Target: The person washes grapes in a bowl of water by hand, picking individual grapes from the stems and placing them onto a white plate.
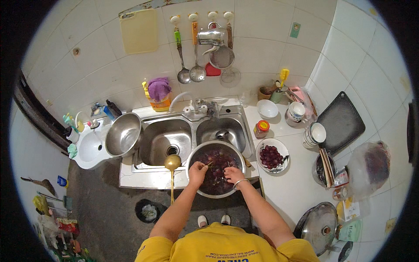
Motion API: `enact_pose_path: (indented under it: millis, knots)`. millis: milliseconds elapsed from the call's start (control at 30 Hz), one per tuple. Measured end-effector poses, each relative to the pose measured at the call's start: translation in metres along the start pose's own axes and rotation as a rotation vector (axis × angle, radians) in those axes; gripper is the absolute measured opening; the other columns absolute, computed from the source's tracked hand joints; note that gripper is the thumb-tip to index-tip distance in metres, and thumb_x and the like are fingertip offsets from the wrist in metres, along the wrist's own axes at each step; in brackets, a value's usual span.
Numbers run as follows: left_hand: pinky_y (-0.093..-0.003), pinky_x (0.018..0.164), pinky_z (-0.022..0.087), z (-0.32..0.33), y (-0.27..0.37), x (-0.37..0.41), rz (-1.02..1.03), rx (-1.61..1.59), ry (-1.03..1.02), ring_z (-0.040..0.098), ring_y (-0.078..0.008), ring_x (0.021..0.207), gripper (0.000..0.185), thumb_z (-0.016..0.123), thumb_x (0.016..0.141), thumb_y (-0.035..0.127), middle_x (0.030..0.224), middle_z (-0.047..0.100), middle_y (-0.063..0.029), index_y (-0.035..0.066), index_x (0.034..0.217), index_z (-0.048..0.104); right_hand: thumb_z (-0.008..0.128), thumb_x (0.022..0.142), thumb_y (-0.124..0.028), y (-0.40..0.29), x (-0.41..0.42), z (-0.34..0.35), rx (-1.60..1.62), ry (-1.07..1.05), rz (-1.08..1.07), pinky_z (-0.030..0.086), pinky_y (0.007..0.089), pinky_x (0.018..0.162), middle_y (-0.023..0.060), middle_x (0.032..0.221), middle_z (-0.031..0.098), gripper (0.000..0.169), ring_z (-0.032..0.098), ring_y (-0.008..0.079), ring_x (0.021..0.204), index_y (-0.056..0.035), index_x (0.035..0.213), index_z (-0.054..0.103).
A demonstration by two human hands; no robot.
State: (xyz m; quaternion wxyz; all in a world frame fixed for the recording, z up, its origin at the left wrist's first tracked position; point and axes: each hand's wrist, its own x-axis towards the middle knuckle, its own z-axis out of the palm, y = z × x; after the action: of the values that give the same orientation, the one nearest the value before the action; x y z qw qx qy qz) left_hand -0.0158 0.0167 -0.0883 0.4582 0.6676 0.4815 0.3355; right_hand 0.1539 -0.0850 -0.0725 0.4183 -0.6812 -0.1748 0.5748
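A large metal basin [216, 194] holds dark red grapes [218, 163] in liquid and rests at the front edge of the double sink. Over its left side, my left hand [198, 173] pinches a thin greenish stem. My right hand [233, 174], with a bangle at the wrist, is at the basin's right side, its fingers bent over the grapes; whether it holds anything is unclear. On the counter to the right, a white plate [284, 148] bears a pile of red grapes [271, 156]. A brass-coloured ladle [172, 162] lies left of the basin, its handle jutting past the counter edge.
Left of the sink's left bowl [167, 127] leans an empty steel basin [123, 134]. A ladle [222, 134] lies in the right bowl. A red-lidded jar [262, 128], stacked bowls [317, 132] and a lidded wok [319, 226] stand right. A black bin [140, 216] is on the floor.
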Motion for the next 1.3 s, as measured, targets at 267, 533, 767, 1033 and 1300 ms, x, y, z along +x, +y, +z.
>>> enact_pose_path:
  millis: [267,533,767,1033,1300]
  knots:
    - [-0.0383,0.061,0.044,-0.013,0.035,-0.002,0.012,0.336,0.071,0.057,-0.0328,0.067,0.015,0.061,0.074,0.016,0.071,0.059,-0.0165,0.002,0.077,0.054,0.052,0.083,-0.020,0.014,0.010,-0.014,-0.171,0.158,-0.182,0.046,0.0299,0.073,0.0071,0.106,0.056,0.032,0.055,0.0169,0.091,-0.0071,0.113,0.052]
    - [-0.0435,0.070,0.045,0.002,0.034,0.009,-0.178,0.661,-0.090,0.058,-0.0352,0.082,0.025,0.059,0.075,0.026,0.083,0.061,-0.0183,0.003,0.085,0.054,0.056,0.080,-0.021,-0.002,0.006,-0.001,-0.408,0.126,-0.233,0.038,0.0331,0.090,0.0106,0.119,0.050,0.041,0.048,0.0254,0.108,-0.0078,0.118,0.049]
    - [-0.0431,0.072,0.047,0.008,0.018,0.022,-0.167,0.831,-0.212,0.059,-0.0340,0.084,0.032,0.060,0.075,0.030,0.085,0.061,-0.0196,0.004,0.093,0.054,0.060,0.075,-0.022,0.001,0.007,0.000,-0.593,0.233,-0.301,0.035,0.0350,0.094,0.0139,0.122,0.045,0.046,0.043,0.0291,0.113,-0.0073,0.117,0.048]
    - [-0.0423,0.073,0.046,0.021,0.012,0.031,-0.301,0.706,-0.178,0.058,-0.0354,0.085,0.031,0.061,0.075,0.027,0.092,0.060,-0.0200,0.002,0.092,0.056,0.061,0.074,-0.023,-0.007,0.000,0.007,-0.749,0.242,-0.308,0.031,0.0366,0.098,0.0170,0.133,0.030,0.057,0.034,0.0322,0.119,-0.0087,0.125,0.038]
    - [-0.0210,0.060,0.036,0.003,0.000,0.033,-0.190,-0.205,-0.327,0.043,-0.0065,0.064,0.005,0.055,0.080,0.003,0.071,0.048,0.0041,0.007,0.078,0.052,0.058,0.078,-0.021,-0.006,0.014,-0.003,-0.542,0.224,-0.335,0.042,0.0361,0.086,0.0139,0.119,0.049,0.046,0.051,0.0277,0.104,-0.0062,0.120,0.045]
